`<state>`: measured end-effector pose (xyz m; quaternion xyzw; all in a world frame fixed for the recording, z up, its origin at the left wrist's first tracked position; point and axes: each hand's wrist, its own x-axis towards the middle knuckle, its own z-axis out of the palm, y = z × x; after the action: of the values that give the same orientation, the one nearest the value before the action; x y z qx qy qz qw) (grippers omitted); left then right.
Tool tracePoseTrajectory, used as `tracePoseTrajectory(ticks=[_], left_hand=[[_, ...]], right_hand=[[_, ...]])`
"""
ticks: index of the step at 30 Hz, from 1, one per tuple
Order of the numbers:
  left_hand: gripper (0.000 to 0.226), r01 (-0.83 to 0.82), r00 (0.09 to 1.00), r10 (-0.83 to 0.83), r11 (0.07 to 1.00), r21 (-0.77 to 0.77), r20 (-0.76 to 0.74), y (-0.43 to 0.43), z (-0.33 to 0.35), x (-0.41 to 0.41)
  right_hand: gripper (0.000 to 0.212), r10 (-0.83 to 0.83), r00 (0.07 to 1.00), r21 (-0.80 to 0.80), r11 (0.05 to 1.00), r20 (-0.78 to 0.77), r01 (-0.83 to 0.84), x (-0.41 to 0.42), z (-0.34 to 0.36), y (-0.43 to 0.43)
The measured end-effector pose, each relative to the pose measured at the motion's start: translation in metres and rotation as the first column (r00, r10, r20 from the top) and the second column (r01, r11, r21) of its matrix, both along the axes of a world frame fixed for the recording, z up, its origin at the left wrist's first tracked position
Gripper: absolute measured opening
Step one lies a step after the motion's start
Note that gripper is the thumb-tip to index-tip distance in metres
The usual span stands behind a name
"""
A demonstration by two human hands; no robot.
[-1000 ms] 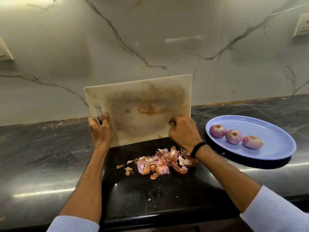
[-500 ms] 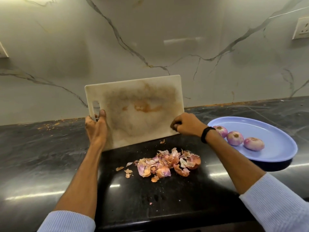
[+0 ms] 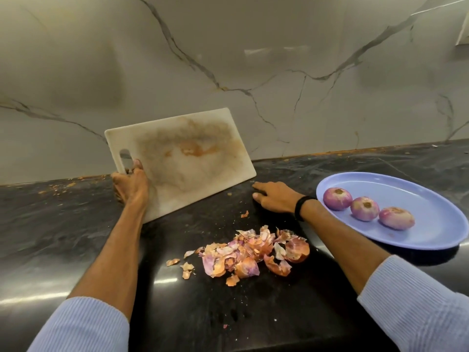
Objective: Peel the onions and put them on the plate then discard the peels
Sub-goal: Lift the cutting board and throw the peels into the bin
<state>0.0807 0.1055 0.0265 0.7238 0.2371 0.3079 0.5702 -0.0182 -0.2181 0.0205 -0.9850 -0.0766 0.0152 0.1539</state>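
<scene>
Three peeled onions [image 3: 365, 208] lie in a row on the blue plate [image 3: 431, 232] at the right. A heap of onion peels [image 3: 250, 254] sits on the dark counter between my arms. My left hand [image 3: 130, 188] grips the stained white cutting board [image 3: 182, 158] near its handle hole, holding it tilted up with its lower edge close to the counter. My right hand [image 3: 275, 196] rests flat on the counter just right of the board, fingers spread, holding nothing.
The black stone counter [image 3: 50, 237] runs to a marble backsplash [image 3: 253, 59]. Small peel crumbs lie along the back edge at the left [image 3: 58, 188] and near the front [image 3: 225, 326]. A wall socket [image 3: 463, 29] is at the upper right.
My right hand let go of the board's right edge and dropped flat onto the counter. The board swung left and back, held by the left hand alone.
</scene>
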Motion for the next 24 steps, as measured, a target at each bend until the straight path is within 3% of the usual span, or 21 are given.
tracePoseTrajectory(ticks=[4, 8, 10, 12, 16, 24], left_hand=[[0.058, 0.017, 1.000, -0.017, 1.000, 0.007, -0.003, 0.000, -0.002, -0.001], [0.057, 0.034, 0.999, -0.035, 0.999, 0.004, 0.005, 0.001, -0.002, -0.003], [0.053, 0.040, 0.999, -0.040, 0.999, 0.002, 0.009, 0.000, -0.002, -0.004], [0.050, 0.040, 0.999, -0.040, 0.999, 0.013, 0.006, 0.000, -0.001, -0.007], [0.056, 0.070, 0.998, -0.070, 0.998, 0.008, 0.000, 0.001, 0.000, -0.009], [0.077, 0.177, 0.979, -0.167, 0.982, 0.073, -0.119, 0.003, -0.014, -0.005]], right_hand=[[0.050, 0.130, 0.986, 0.010, 0.991, -0.109, -0.130, -0.006, -0.004, 0.011], [0.036, 0.253, 0.948, 0.326, 0.928, -0.194, -0.182, -0.011, 0.000, 0.015], [0.033, 0.244, 0.958, 0.410, 0.897, -0.150, -0.164, -0.008, 0.005, 0.017], [0.038, 0.188, 0.976, 0.363, 0.922, -0.106, -0.138, -0.001, 0.009, 0.021], [0.047, 0.232, 0.954, 0.240, 0.953, -0.188, -0.184, 0.002, 0.003, 0.036], [0.047, 0.460, 0.841, 0.400, 0.854, -0.285, -0.332, -0.044, -0.006, 0.030]])
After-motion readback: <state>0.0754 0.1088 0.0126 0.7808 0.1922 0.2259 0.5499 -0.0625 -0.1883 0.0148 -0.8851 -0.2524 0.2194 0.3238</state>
